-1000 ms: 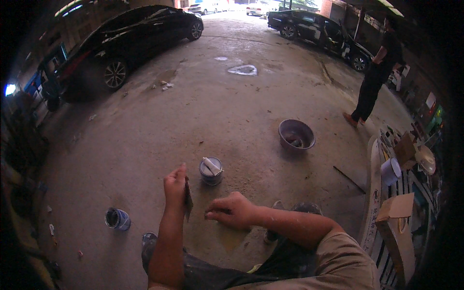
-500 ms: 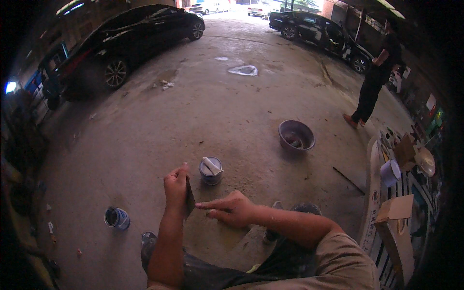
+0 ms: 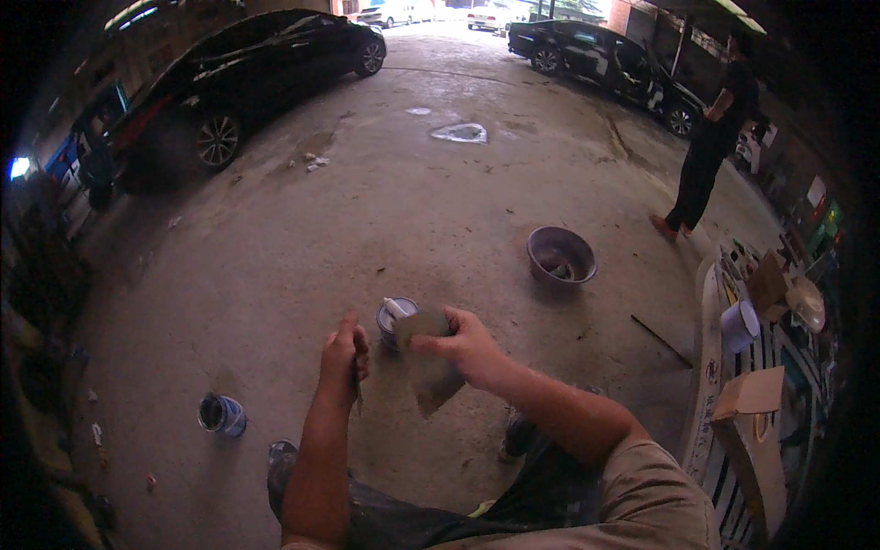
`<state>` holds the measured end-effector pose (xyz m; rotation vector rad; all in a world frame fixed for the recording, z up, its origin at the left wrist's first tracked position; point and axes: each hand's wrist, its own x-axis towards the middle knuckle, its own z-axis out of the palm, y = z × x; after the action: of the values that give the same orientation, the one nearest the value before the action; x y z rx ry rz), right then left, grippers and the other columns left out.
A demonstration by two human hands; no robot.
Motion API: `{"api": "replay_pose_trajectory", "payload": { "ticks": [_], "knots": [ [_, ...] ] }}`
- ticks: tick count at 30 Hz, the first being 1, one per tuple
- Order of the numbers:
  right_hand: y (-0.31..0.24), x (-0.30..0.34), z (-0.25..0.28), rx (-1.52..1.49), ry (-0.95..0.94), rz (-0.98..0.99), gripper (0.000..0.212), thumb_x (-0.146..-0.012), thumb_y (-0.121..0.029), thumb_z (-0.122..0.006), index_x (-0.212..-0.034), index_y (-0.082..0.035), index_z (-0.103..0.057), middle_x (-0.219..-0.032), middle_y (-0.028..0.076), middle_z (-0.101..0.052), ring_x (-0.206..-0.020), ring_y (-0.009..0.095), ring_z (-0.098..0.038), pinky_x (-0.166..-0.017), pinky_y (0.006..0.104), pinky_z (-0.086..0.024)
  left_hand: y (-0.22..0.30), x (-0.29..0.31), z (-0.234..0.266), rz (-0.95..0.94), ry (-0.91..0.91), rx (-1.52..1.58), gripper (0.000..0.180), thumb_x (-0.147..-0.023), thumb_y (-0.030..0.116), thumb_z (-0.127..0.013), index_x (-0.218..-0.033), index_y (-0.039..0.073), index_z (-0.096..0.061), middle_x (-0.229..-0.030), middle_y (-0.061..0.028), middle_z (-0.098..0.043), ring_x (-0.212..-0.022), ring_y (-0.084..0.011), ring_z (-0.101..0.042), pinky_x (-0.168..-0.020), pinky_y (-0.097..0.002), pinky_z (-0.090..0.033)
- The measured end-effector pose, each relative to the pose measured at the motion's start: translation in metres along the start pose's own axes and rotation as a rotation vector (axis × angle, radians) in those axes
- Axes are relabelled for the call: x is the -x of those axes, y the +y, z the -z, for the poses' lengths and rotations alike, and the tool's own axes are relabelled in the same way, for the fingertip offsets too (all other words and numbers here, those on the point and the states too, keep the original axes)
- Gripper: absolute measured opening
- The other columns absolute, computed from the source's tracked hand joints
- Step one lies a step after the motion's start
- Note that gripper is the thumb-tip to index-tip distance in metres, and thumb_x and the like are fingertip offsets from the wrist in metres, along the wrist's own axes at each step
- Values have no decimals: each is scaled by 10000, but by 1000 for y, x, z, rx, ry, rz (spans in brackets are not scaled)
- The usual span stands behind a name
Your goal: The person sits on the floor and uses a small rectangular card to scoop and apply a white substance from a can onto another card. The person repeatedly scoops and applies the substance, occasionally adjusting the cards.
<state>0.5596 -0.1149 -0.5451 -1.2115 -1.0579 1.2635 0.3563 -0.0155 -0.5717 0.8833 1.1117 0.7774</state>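
Note:
My left hand [image 3: 343, 356] is closed around a thin, dark flat piece [image 3: 358, 390], seen nearly edge-on below the fingers. Over to its right, my right hand [image 3: 467, 348] pinches a thin grey-brown sheet [image 3: 434, 378] between thumb and fingers. The sheet hangs at a slant, and its exact kind does not show. Partly behind it stands a lidded metal can [image 3: 386, 337] with a white tube [image 3: 397, 308] lying across the top. The two hands are a short way apart.
An opened can [image 3: 223, 415] stands at the left, and a purple-grey basin [image 3: 561, 257] with things inside sits ahead right. A long bumper-like part [image 3: 701, 385] and cardboard [image 3: 750, 394] lie at the right. A person [image 3: 710, 147] stands beyond, near parked cars [image 3: 247, 87].
My right hand has left the flat piece at my left hand and risen, now holding a grey-brown sheet. That sheet covers part of the lidded can. My left hand has turned slightly.

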Motion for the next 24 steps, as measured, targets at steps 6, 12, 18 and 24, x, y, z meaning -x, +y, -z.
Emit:
{"api": "replay_pose_trajectory", "payload": {
  "ticks": [6,12,18,24],
  "knots": [
    [6,25,-27,805,-120,938,292,-807,-30,-765,-1093,-63,-714,-1127,93,-732,-974,250,-709,-805,378,-573,-7,-9,-1,-303,190,-159,547,-986,441,-608,-593,68,-530,-573,-16,-509,-511,-125,-452,-529,-325,-370],
    [17,40,-44,961,-68,1120,375,-759,-42,-767,-1128,-51,-701,-1097,107,-732,-964,250,-705,-797,361,-580,-11,-12,2,-570,321,-428,569,-1025,361,-564,-617,-26,-482,-539,-37,-444,-541,-125,-411,-541,-374,-369],
    [19,38,-42,960,-96,1120,453,-736,-80,-696,-1181,-5,-650,-1129,150,-698,-990,292,-676,-833,402,-560,-12,-15,5,-615,341,-456,553,-1030,341,-566,-626,-18,-449,-551,-33,-376,-563,-119,-355,-527,-382,-323],
    [23,38,-41,950,-86,1089,432,-744,-78,-696,-1168,-3,-653,-1113,160,-699,-1003,311,-677,-842,412,-565,-13,-17,6,-612,341,-469,558,-1029,346,-573,-632,-29,-458,-544,-50,-377,-560,-121,-366,-525,-384,-330]
  ]
}}
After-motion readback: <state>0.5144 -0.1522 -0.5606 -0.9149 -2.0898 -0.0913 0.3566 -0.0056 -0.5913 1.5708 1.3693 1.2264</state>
